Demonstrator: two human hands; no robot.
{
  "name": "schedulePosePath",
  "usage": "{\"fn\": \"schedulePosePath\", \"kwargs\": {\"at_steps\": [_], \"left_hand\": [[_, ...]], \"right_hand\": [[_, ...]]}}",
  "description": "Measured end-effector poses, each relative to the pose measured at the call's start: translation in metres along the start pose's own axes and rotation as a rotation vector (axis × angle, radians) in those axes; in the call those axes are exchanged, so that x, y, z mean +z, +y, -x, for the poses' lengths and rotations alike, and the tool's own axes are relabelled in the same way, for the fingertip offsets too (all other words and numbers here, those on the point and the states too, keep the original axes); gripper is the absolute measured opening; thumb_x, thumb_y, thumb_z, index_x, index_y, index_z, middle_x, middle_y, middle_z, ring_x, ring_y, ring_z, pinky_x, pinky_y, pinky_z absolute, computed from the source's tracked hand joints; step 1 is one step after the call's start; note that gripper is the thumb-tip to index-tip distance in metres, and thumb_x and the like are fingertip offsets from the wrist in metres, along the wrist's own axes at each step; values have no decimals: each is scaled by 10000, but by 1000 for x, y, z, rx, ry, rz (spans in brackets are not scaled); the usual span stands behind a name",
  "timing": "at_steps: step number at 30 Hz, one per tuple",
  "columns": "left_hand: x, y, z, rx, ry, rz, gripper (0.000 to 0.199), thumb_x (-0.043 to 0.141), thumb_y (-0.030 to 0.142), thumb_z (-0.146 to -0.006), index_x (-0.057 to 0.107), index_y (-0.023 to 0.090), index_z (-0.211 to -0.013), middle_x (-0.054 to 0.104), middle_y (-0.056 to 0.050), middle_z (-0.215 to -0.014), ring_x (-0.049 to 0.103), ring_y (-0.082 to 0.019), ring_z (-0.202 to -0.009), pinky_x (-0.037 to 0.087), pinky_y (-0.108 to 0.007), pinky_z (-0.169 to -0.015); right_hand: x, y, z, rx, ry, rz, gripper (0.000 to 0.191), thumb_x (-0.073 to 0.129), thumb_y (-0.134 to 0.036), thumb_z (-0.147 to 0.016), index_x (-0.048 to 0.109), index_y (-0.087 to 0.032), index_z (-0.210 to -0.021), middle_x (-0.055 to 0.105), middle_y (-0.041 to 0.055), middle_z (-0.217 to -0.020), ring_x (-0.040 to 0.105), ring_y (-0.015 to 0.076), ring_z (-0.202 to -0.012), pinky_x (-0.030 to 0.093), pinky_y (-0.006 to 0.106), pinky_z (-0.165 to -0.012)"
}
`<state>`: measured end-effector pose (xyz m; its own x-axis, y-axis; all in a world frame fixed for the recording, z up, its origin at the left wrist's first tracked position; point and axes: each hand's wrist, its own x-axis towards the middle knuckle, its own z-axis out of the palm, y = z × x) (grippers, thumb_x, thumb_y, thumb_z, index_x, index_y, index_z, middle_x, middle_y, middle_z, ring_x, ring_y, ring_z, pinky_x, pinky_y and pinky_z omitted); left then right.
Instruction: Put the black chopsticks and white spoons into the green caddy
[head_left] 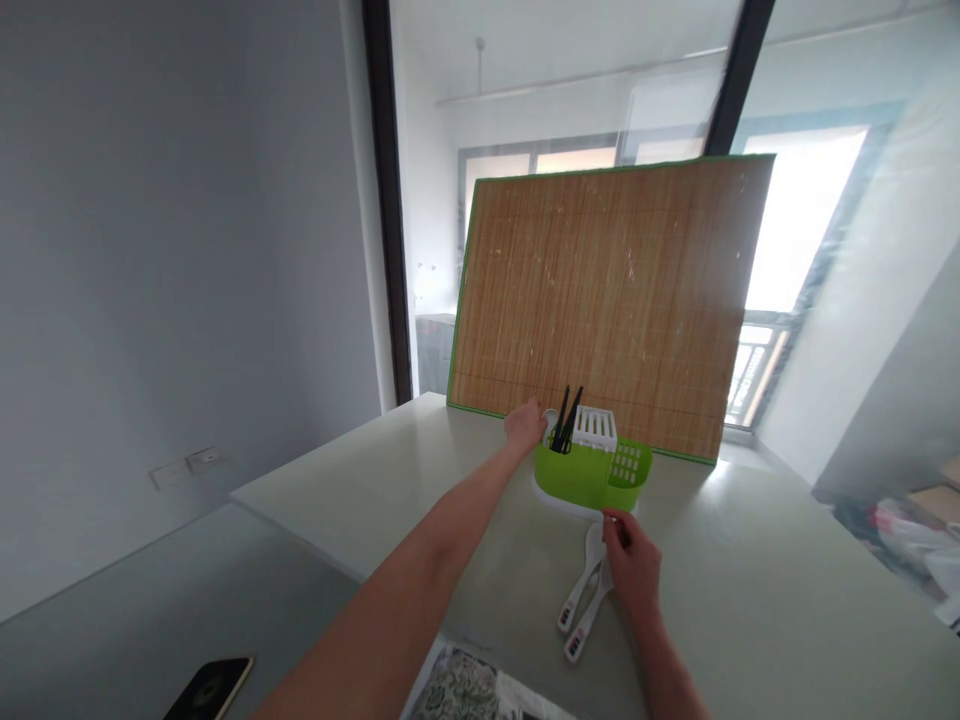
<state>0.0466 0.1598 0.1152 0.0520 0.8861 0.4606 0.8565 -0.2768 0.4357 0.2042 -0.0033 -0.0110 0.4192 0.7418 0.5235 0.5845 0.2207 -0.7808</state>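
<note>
A green utensil holder with a white base stands on the table. Black chopsticks rise from its left section, beside a white slotted piece. My left hand is closed at the holder's back left, next to a shiny spoon; its fingertips are partly hidden, so its grip is unclear. At the front, my right hand pinches the edge of the white base. Two white rice spoons lie just left of it, one partly under the hand.
Behind the holder a bamboo mat board with green edging leans upright against the glass. A patterned packet lies at the near table edge. A phone rests on the lower surface at left. Clutter shows at far right.
</note>
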Motion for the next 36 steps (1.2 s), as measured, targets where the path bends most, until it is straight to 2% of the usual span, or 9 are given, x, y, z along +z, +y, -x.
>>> {"fn": "schedulePosePath", "kwargs": {"at_steps": [3,6,8,12,18,23,27,31,36], "left_hand": [[-6,-1,18,9,77,62,332,440,387,-868,489,221,-1151,632,-41,-944,580,-172,-871,394,-263,-688],[0,-4,56,42,133,203,278,389,386,-890,507,236,-1092,635,7,-853,581,-127,-772,375,-230,-645],[13,-7,88,77,54,255,254,380,379,-890,537,239,-1034,640,21,-825,579,-115,-736,369,-219,-625],[47,-9,135,100,-263,214,260,424,396,-856,614,239,-937,662,9,-826,593,-142,-750,386,-229,-621],[73,11,146,163,-477,158,365,489,511,-784,655,225,-939,672,-37,-902,610,-215,-846,440,-283,-693],[72,16,141,181,-501,143,255,532,389,-768,657,213,-904,663,-41,-908,608,-222,-864,443,-285,-695],[56,4,136,178,-434,168,217,511,335,-776,648,183,-848,651,-31,-785,601,-185,-740,415,-252,-607],[15,-10,120,220,-293,208,234,426,331,-837,598,174,-859,606,-3,-724,545,-131,-665,378,-233,-601],[-59,-7,72,341,172,372,245,375,372,-881,528,183,-850,554,28,-668,493,-95,-586,345,-206,-556]], "right_hand": [[-1,2,-2,31,27,-40,390,469,-485,-768,640,-160,-900,593,11,-610,530,158,-554,380,235,-539],[-4,3,-5,73,82,-82,392,467,-466,-772,627,-152,-944,604,13,-621,543,160,-573,393,235,-554],[-5,4,-7,102,123,-99,392,467,-455,-776,623,-152,-970,604,10,-614,542,156,-568,393,233,-551],[-7,7,-8,134,171,-112,390,470,-447,-778,623,-156,-988,596,0,-601,533,147,-547,392,231,-537],[-6,7,-6,119,135,-90,388,476,-448,-771,625,-160,-984,592,-5,-604,537,145,-552,393,229,-544],[-6,3,-4,83,83,-49,389,490,-455,-753,628,-163,-969,593,-5,-611,531,148,-554,386,233,-549],[-6,0,-4,66,72,-24,402,473,-465,-759,628,-159,-969,586,-1,-604,522,153,-549,377,234,-535],[-4,0,-4,57,59,-19,416,455,-470,-763,628,-147,-960,585,7,-605,520,155,-551,380,235,-544],[-1,0,-3,45,34,-6,401,460,-467,-759,631,-156,-945,587,6,-613,522,156,-561,377,239,-566]]}}
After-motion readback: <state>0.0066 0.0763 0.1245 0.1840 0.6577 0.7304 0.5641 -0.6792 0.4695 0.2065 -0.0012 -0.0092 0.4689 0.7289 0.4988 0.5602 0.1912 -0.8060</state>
